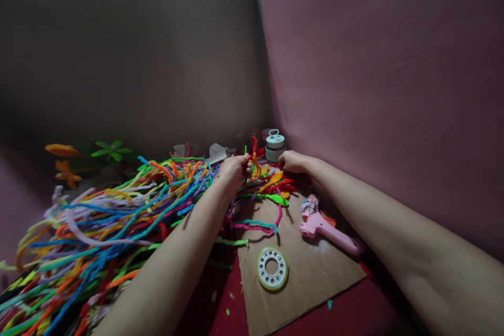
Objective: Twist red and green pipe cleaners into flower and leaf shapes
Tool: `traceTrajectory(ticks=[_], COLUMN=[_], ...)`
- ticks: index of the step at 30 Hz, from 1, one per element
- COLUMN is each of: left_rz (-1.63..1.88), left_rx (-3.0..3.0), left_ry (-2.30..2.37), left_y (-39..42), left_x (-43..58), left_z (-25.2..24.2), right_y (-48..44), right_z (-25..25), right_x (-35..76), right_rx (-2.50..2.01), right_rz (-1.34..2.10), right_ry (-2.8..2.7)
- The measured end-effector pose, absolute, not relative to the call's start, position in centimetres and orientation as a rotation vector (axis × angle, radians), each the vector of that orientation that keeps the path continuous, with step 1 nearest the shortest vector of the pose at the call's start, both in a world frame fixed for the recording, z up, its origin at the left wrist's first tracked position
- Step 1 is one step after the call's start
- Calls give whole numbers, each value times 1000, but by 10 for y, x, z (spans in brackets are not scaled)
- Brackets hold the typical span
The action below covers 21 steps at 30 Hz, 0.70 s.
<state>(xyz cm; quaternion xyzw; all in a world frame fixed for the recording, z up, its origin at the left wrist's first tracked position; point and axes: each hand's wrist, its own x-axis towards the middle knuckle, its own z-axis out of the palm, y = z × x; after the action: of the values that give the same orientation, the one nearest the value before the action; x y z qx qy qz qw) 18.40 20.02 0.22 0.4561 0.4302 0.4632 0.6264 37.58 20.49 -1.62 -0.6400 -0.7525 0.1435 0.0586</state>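
Note:
My left hand (pixel 236 170) is closed in a pinch on a pipe cleaner piece; a green tip and a bit of red show at its fingertips. Right beside those fingers stands a red and orange pipe cleaner shape (pixel 255 165). My right hand (pixel 293 161) is curled shut at the far right, next to a pale green lidded jar (pixel 274 146); whatever its fingers hold is hidden. Between and below the hands lie red, orange and green pipe cleaner pieces (pixel 281 199) on a cardboard sheet (pixel 303 283).
A big heap of coloured pipe cleaners (pixel 129 220) spreads over the left side. On the cardboard are a tape roll (pixel 272 269) and a pink-handled tool (pixel 334 236). Pipe cleaner flowers (pixel 112 151) stand at the back left. A pink wall (pixel 386 73) rises close on the right.

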Motion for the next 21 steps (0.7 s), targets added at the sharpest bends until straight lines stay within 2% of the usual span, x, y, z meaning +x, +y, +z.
traceTrajectory(ticks=[6,10,15,21], left_rz=[1042,1046,1043,1056], left_rx=[1032,1025,1027,1036], left_ry=[1008,1005,971,932], left_y=[199,197,195,194], left_x=[187,189,189,192], left_z=[3,4,5,8], right_y=[201,203,207,209], right_z=[-13,-17,-12,-1], right_x=[376,372,371,375], right_rx=[-1898,-1913,-1942,-1911], right_rz=[622,593,566,762], right_ry=[-2335,-2304,-2151,-1917])
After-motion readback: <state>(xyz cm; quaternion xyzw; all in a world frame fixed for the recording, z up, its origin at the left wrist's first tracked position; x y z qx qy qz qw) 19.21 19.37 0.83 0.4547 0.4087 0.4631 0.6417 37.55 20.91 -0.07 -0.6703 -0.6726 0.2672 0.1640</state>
